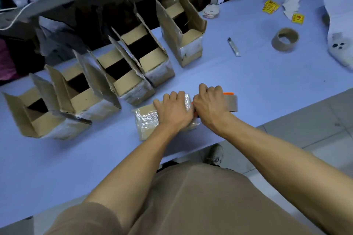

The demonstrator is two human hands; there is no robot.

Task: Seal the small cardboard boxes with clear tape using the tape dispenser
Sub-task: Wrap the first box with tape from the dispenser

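My left hand (174, 109) covers most of the box (147, 120) top. My right hand (210, 104) hides the tape dispenser (230, 102) handle. The yellow labels (270, 6) are too small to read.

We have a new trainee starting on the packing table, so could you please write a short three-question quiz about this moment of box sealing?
1. True or false: the left hand rests on the closed box that is being taped.
2. Which hand grips the tape dispenser? A) the left hand B) the right hand C) neither
3. Fill in: the five open boxes in the row behind the closed box stand with their top flaps ____.

Key: 1 true; 2 B; 3 up (open, not yet sealed on top).
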